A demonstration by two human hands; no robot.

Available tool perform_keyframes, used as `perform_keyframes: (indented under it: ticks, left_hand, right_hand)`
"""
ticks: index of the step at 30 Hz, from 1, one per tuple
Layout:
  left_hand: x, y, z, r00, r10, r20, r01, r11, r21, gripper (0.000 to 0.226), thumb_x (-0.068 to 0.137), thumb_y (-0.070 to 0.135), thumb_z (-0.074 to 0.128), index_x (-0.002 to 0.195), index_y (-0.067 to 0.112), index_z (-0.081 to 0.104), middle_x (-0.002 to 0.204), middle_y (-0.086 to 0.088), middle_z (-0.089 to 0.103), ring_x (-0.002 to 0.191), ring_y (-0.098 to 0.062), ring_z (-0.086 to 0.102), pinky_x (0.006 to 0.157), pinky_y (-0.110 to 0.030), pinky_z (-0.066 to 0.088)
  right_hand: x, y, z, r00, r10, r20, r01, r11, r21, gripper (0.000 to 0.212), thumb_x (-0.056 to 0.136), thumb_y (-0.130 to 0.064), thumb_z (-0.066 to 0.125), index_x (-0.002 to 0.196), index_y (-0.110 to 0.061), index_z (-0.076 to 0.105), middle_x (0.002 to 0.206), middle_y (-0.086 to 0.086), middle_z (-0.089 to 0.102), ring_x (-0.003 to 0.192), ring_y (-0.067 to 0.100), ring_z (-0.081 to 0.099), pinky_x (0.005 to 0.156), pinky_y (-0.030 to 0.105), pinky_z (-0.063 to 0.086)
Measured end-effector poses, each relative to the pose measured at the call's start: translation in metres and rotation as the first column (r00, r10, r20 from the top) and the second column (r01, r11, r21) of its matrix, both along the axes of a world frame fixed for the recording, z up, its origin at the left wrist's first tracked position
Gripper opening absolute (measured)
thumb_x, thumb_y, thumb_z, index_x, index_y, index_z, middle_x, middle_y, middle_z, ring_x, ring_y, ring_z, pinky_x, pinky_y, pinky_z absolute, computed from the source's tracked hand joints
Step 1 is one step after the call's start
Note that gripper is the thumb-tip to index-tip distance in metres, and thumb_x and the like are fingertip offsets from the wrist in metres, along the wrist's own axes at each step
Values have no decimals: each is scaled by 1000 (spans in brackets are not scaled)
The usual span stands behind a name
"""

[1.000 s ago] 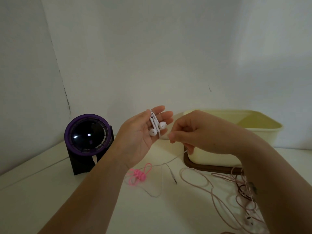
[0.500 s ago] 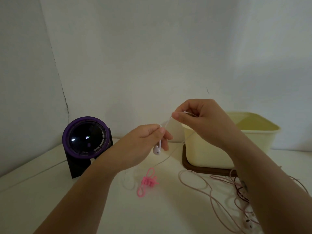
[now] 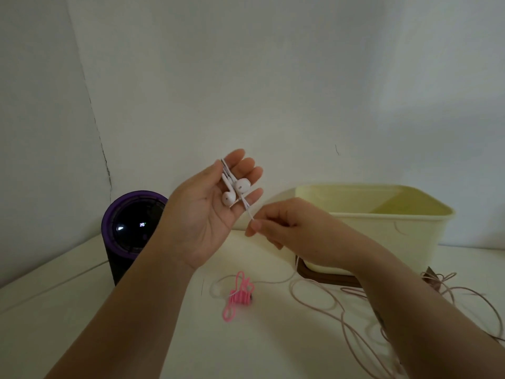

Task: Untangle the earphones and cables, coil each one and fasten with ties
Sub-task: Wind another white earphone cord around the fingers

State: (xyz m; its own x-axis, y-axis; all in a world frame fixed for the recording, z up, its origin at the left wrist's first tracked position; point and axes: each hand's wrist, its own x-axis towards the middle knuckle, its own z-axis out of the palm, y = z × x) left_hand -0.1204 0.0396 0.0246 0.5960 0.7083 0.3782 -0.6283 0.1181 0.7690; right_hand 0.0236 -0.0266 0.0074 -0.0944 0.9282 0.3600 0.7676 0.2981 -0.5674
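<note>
Head view, left hand [image 3: 210, 212]: raised above the table with the palm turned up and the fingers straight and spread. It carries the white earphones rather than closing round them.
White earphones [image 3: 235, 191]: the 2 buds lie side by side across the left fingers, their stems pointing up toward the index finger. The thumb tip lies right beside the stems; I cannot tell whether it presses them.
White cable [image 3: 247, 210]: it drops from the little-finger side of the left hand straight to the right hand. Past that, a slack length falls to the table and loops round near the pink tie.
Right hand [image 3: 289, 228]: just below and to the right of the left hand, fingers curled, with the thumb and forefinger pinching the white cable at their tips.
Pink tie [image 3: 238, 295]: lying flat on the table below both hands, touched by no hand. A small dark thing sits at its right edge, too small to identify.
Pink cable [image 3: 340, 305]: a loose, tangled spread of loops on the table at the right, partly under the right forearm.
Cream box [image 3: 388, 231]: open-topped, standing on a brown base [image 3: 328, 280] behind the right hand.
Purple device [image 3: 131, 228]: round dark face with a lit digit display, at the left behind the left forearm.
Table [image 3: 82, 318]: white, against a white wall.
</note>
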Motion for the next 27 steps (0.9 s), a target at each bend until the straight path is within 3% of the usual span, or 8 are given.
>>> perform_keyframes:
  ticks: [5, 8, 10, 13, 17, 20, 23, 27]
  left_hand:
    - [3, 11, -13, 915, 294, -275, -196, 922, 333, 32, 102, 18, 30, 100, 14, 62, 79, 5, 72, 84, -9, 68, 84, -27, 53]
    - [6, 7, -19, 815, 424, -396, -152, 814, 560, 35, 102, 20, 31, 91, 17, 64, 67, 13, 66, 67, 1, 60, 75, -18, 48]
    - [8, 4, -20, 790, 418, -448, -92, 804, 587, 40, 102, 19, 31, 79, 19, 63, 60, 14, 65, 61, 4, 59, 69, -13, 43]
    - [8, 4, -20, 809, 298, -506, 13, 853, 523, 43, 97, 26, 34, 75, 20, 70, 73, 4, 71, 73, -8, 64, 75, -19, 48]
    - [2, 2, -17, 849, 5, -528, 214, 911, 353, 39, 92, 36, 45, 77, 17, 76, 72, -5, 69, 70, -15, 62, 79, -26, 53]
    - [-1, -1, -11, 887, -218, -406, 314, 931, 186, 40, 86, 31, 40, 82, 13, 76, 70, -6, 67, 69, -17, 66, 81, -36, 57]
    - [-2, 1, -7, 898, -388, -206, 403, 915, 35, 38, 87, 31, 46, 94, 7, 75, 80, -7, 72, 80, -18, 70, 81, -40, 57]
    - [3, -6, -3, 950, -285, -129, 280, 959, -54, 37, 86, 29, 47, 85, 8, 77, 89, -7, 74, 83, -17, 72, 72, -38, 59]
  right_hand:
    - [-1, -10, 11, 999, 29, 41, -28, 1000, -13, 20, 94, -31, 54, 79, -30, 67, 50, -17, 48, 46, 3, 41, 50, 13, 34]
    - [1, -17, 18, 996, 74, -52, -69, 994, 84, 23, 92, -29, 55, 73, -24, 66, 51, -12, 45, 50, 6, 37, 51, 18, 33]
    - [5, -19, 23, 994, 51, -94, -36, 988, 150, 23, 92, -30, 53, 77, -21, 68, 52, -12, 46, 52, 6, 37, 54, 22, 34]
    - [12, -19, 26, 993, -17, -119, 43, 975, 220, 25, 92, -32, 50, 78, -23, 68, 55, -6, 45, 54, 11, 39, 56, 26, 35]
    - [17, -14, 22, 984, -66, -166, 106, 964, 245, 25, 93, -31, 51, 76, -24, 67, 56, -3, 42, 53, 12, 36, 52, 22, 33]
    - [16, -7, 16, 972, -34, -231, 83, 975, 207, 29, 95, -31, 51, 69, -24, 62, 53, -10, 43, 49, 5, 35, 50, 17, 31]
    - [13, -2, 11, 979, -19, -203, 51, 987, 155, 33, 98, -32, 47, 78, -12, 64, 56, -2, 51, 52, 6, 39, 51, 24, 34]
    - [10, -1, 8, 987, -51, -152, 67, 993, 101, 36, 99, -21, 39, 65, -12, 47, 43, -13, 39, 43, 5, 31, 45, 14, 27]
